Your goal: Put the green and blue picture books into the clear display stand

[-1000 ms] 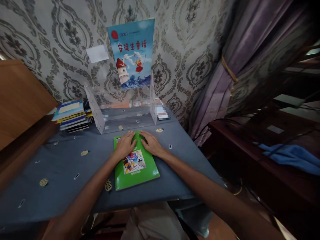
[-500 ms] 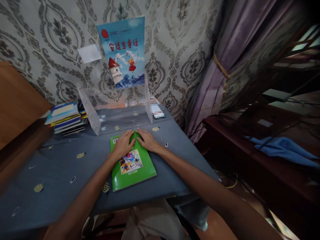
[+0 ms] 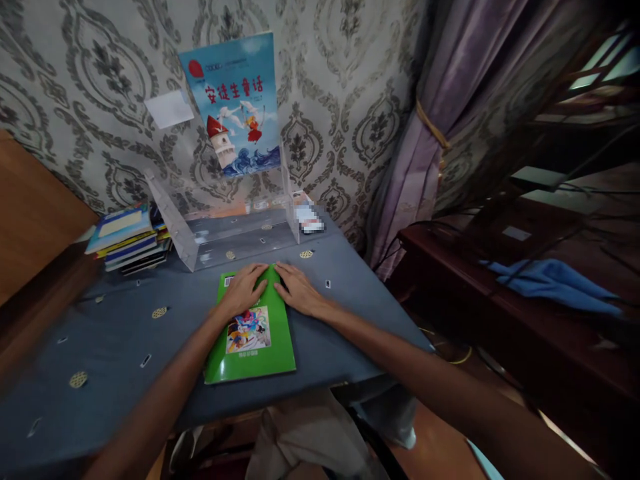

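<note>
A green paperback book [image 3: 270, 363] with a colourful picture on its cover lies flat near the front edge of the table. My left hand [image 3: 244, 291] rests over the upper left of its cover, fingers stretched toward the top edge. My right hand [image 3: 300, 291] lies by the upper right corner, fingers stretched out and thumb touching the cover. The fingertips of both hands almost meet at the top edge. Behind them stands a clear acrylic stand [image 3: 183, 230], with a blue picture book [image 3: 245, 127] upright at its back.
Several books [image 3: 130, 233] are stacked at the left of the grey tablecloth [image 3: 115, 340]. A small item [image 3: 309, 219], partly blurred, lies right of the stand. A purple curtain [image 3: 407, 193] hangs at the right, beside a dark red desk [image 3: 500, 320] with a blue cloth [image 3: 545, 287] and cables.
The green book has turned slightly, its lower end swinging left so that it lies straighter. Both hands stay at its top edge. The whole view has shifted a little.
</note>
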A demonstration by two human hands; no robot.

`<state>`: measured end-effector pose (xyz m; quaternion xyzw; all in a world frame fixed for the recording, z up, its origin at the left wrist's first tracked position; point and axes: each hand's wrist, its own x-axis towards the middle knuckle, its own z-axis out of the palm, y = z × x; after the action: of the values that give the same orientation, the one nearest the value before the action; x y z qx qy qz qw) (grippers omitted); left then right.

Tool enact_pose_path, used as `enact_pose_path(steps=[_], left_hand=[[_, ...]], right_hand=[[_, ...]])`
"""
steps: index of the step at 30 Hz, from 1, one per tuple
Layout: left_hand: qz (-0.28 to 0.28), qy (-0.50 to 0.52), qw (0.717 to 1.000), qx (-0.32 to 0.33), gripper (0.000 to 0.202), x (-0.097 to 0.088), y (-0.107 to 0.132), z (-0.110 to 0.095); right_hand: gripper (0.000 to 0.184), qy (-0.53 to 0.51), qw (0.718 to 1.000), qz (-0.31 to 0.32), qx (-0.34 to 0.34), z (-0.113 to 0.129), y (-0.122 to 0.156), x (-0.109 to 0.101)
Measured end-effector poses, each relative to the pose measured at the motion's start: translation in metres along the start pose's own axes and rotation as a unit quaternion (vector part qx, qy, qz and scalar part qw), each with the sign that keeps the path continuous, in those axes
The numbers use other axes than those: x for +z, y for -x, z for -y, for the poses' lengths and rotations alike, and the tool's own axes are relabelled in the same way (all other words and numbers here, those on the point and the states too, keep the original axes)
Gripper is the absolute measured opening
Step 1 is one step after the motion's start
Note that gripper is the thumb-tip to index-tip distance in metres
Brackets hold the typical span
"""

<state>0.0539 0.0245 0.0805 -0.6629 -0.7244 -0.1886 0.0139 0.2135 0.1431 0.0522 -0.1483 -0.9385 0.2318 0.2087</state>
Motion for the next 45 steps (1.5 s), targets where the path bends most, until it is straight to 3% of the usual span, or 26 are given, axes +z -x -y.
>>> enact_pose_path(steps=[7, 13, 19, 24, 27, 32, 40, 45], left_hand=[[-0.006, -0.054, 0.998, -0.008, 0.039, 0.005, -0.008, -0.006], [-0.032, -0.11, 0.993, 0.003, 0.037, 0.002, -0.004, -0.016], [0.028, -0.174, 0.981, -0.083, 0.035, -0.012, -0.005, -0.056], [0.104, -0.218, 0.956, -0.169, 0.046, -0.02, -0.017, -0.096], [0.126, -0.236, 0.944, -0.191, 0.044, -0.021, -0.022, -0.108], [0.124, -0.235, 0.946, -0.186, 0.039, -0.02, -0.026, -0.107], [0.121, -0.211, 0.948, -0.206, 0.03, -0.027, -0.033, -0.101], [0.096, -0.124, 0.963, -0.219, 0.035, -0.037, -0.035, -0.08]], right_hand=[[0.051, 0.057, 0.998, 0.009, 0.02, 0.012, -0.001, -0.005], [0.048, 0.009, 1.0, 0.009, 0.021, 0.005, -0.003, -0.007], [0.044, -0.142, 0.989, -0.013, 0.041, -0.013, -0.01, -0.009], [0.044, -0.266, 0.957, -0.061, 0.095, -0.028, -0.019, -0.005], [0.044, -0.316, 0.938, -0.078, 0.116, -0.035, -0.022, -0.004], [0.043, -0.358, 0.921, -0.074, 0.136, -0.035, -0.022, -0.006], [0.041, -0.339, 0.932, -0.079, 0.102, -0.031, -0.022, -0.007], [0.041, -0.333, 0.934, -0.067, 0.11, -0.025, -0.021, -0.01]])
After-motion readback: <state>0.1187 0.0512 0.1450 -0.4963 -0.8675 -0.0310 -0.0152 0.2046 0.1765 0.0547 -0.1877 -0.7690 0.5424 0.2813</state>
